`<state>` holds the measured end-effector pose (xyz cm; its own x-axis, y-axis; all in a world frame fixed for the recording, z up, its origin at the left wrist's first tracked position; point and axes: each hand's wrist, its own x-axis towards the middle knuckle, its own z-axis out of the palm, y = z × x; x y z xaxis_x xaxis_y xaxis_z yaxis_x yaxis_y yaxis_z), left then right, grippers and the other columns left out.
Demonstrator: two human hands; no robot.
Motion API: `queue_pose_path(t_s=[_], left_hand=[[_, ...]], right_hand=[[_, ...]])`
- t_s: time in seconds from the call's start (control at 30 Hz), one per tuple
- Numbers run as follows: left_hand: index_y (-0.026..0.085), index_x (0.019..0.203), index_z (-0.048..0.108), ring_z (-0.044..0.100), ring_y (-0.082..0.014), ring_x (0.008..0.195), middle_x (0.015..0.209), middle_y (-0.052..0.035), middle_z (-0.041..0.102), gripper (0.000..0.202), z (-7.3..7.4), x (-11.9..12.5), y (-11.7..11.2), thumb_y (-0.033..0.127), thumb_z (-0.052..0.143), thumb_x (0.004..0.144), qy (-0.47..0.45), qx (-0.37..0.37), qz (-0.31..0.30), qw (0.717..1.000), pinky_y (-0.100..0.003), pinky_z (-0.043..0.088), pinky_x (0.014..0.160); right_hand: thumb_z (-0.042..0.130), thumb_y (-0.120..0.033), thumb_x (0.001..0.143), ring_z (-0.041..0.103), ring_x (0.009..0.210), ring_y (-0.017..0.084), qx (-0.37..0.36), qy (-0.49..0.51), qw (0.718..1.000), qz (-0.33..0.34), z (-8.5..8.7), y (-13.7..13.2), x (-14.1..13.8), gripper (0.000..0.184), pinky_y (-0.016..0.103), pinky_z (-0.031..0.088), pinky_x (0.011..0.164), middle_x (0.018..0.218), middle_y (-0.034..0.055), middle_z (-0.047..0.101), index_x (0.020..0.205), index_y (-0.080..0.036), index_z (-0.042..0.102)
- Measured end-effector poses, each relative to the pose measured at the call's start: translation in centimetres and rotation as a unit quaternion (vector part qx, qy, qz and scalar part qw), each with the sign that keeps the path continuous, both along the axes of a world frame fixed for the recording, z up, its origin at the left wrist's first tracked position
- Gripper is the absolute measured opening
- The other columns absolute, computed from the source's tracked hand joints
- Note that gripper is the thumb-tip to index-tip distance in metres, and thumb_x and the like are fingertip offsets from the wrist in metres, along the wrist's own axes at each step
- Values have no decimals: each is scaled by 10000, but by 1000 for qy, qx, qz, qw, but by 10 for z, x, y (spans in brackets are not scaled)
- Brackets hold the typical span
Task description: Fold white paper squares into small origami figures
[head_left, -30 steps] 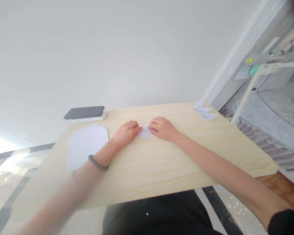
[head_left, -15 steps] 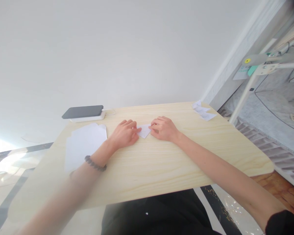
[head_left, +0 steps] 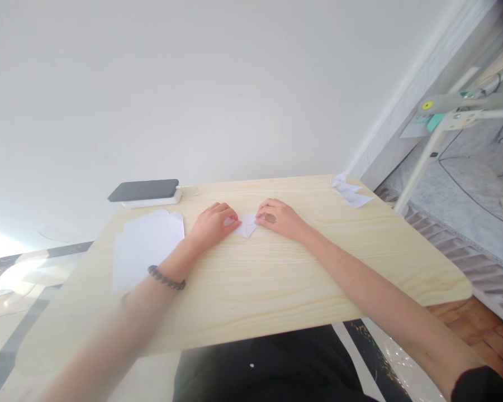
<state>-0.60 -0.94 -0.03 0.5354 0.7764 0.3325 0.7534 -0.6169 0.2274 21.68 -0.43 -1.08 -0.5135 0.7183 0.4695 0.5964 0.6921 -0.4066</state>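
A small folded piece of white paper (head_left: 247,224) lies on the light wooden table (head_left: 251,285), its lower corner pointing toward me. My left hand (head_left: 214,224) pinches its left side between thumb and fingers. On the opposite side my right hand (head_left: 281,219) grips the paper's right edge, also with thumb and fingertips. The fingers cover both ends of the paper. Under and beside my left forearm rests a stack of white paper sheets (head_left: 146,243). A dark beaded bracelet (head_left: 166,277) circles my left wrist.
At the table's back left, a dark phone (head_left: 145,190) lies on a white block (head_left: 153,202) with a white cable. Several folded white papers (head_left: 352,192) sit at the back right corner. A white wall (head_left: 235,100) borders the back; a white metal frame (head_left: 421,162) stands to the right.
The fingers of both hands have shifted on the folded paper, and a fold line now shows at its lower corner. Both hands still hold its ends.
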Motion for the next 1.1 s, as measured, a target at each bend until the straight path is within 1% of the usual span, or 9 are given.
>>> queue_pose_path(t_s=[0.17,0.33,0.43,0.6,0.67,0.77,0.83,0.97,1.1], left_hand=[[214,1040,565,469,-212,953,1028,-77,533,316,-3,-2,-1,384,392,838,1,-3,-5,1000,-377,362,845],[194,1006,564,475,-221,969,1031,-74,551,318,-4,1,0,406,426,813,-45,-37,-20,998,-383,360,856],[182,933,566,520,-195,875,930,-55,588,273,-3,6,-2,387,474,778,-107,-91,-2,990,-327,400,780],[181,831,562,541,-140,673,784,-4,617,244,0,12,-5,398,525,726,-199,-185,52,961,-257,406,619],[175,832,566,553,-139,680,796,-9,629,260,1,12,-5,401,550,705,-240,-211,54,946,-252,409,620],[166,873,573,577,-158,740,863,-35,641,297,2,11,-5,394,580,683,-288,-241,41,926,-263,425,654],[161,892,573,584,-171,768,887,-49,644,321,3,11,-5,397,594,674,-308,-252,36,917,-273,433,671],[158,868,580,583,-171,742,842,-44,651,341,3,14,-7,422,612,655,-320,-260,50,910,-267,435,644],[163,838,585,577,-160,711,802,-28,649,331,4,17,-9,430,618,645,-315,-244,64,915,-253,427,617]], right_hand=[[578,-285,729,529,864,142,-73,46,996,28,-1,4,2,127,300,406,797,970,43,557,799,-185,614],[586,-265,707,528,895,139,-123,78,989,36,2,4,3,107,293,398,799,996,45,563,763,-176,602],[562,-263,716,534,855,133,-143,90,985,27,4,2,3,97,280,400,760,955,38,589,733,-175,598],[552,-301,720,495,663,102,-164,102,981,-8,6,-1,-1,135,242,391,623,774,8,596,752,-177,592],[566,-307,706,480,639,95,-160,132,978,-13,5,-2,-5,163,230,385,598,747,0,578,809,-181,576],[577,-300,696,494,647,95,-178,195,964,8,2,-3,-11,352,213,384,569,761,-7,563,1020,-197,488],[573,-311,698,496,630,94,-198,212,957,11,0,-3,-15,413,208,380,550,751,-13,555,1076,-203,447],[563,-348,703,485,610,93,-208,196,958,-7,-3,-3,-19,273,213,377,540,741,-8,548,919,-187,518],[571,-358,694,475,592,94,-206,193,959,-16,-2,-4,-19,232,212,370,523,710,-11,539,838,-180,533]])
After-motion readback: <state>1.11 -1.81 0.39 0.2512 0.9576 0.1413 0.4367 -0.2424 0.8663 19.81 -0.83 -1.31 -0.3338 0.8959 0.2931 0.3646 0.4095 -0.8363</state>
